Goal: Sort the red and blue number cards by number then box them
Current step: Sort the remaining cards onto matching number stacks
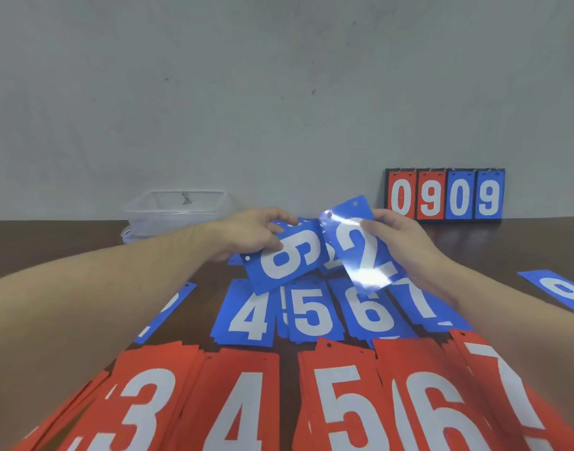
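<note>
Brown table (67, 242) meets plain grey wall (246, 92).

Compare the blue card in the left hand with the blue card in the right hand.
The left hand grips a blue card whose numeral reads as a 6 or 9, lying turned sideways; the right hand pinches a blue 2 card that stands nearer upright. The 2 card overlaps the other's edge and carries strong glare; the left card shows almost none. Both are blue with white numerals and punched holes, held above the sorted blue stacks.
</note>
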